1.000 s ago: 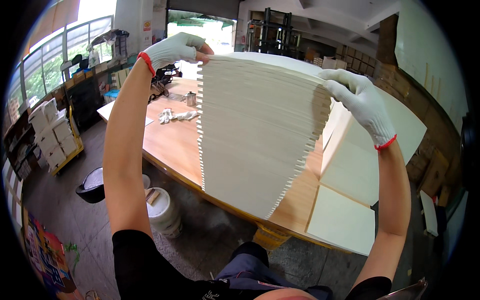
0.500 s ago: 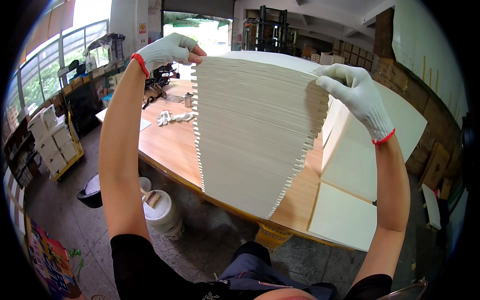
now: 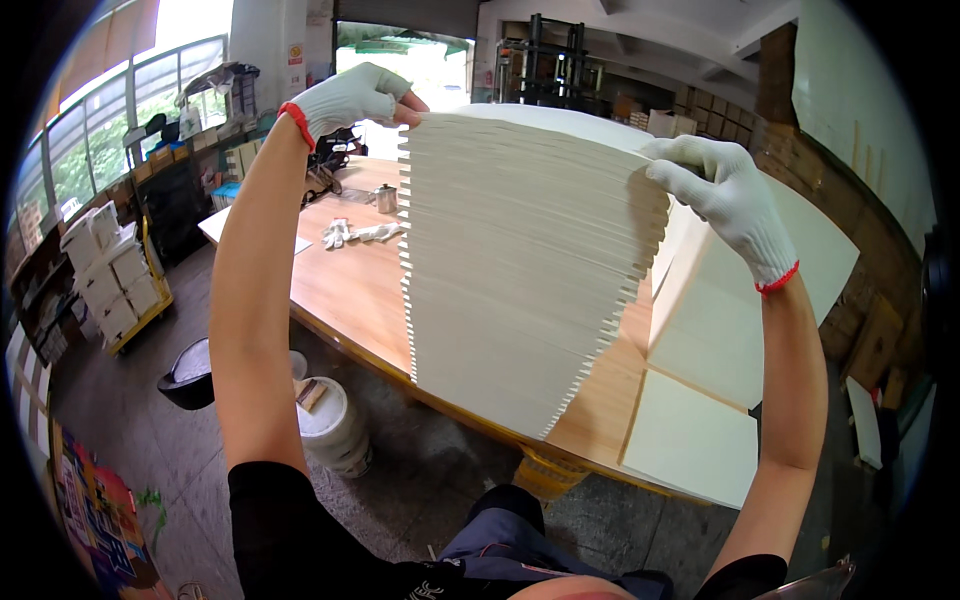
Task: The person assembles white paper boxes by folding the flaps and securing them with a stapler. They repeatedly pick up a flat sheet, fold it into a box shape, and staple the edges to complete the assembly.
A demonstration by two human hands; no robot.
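My left hand [image 3: 362,97], in a white knit glove with a red cuff and bare fingertips, pinches the upper left corner of a large grey-beige stack of board sheets [image 3: 520,260]. Its upper right corner is gripped between the thumb and fingers of my right hand [image 3: 708,180], gloved likewise. The stack is held up tilted, its lower end at the table's near edge. Many crosswise lines run over its face, and its two side edges show small pale steps like teeth. Whether the sheets are joined cannot be made out.
Behind the stack is a wooden table [image 3: 345,290] with white gloves [image 3: 350,233], a metal can [image 3: 385,198] and large white boards [image 3: 700,425]. Below its near edge stand a white bucket [image 3: 335,430] with a brush [image 3: 312,393] and a yellow crate [image 3: 548,475]. A loaded trolley [image 3: 112,270] stands left.
Both hands and the stack have shifted slightly right in the picture, along with the surroundings. The lines across the upper part of the stack look closer and more numerous. Both grips stay closed.
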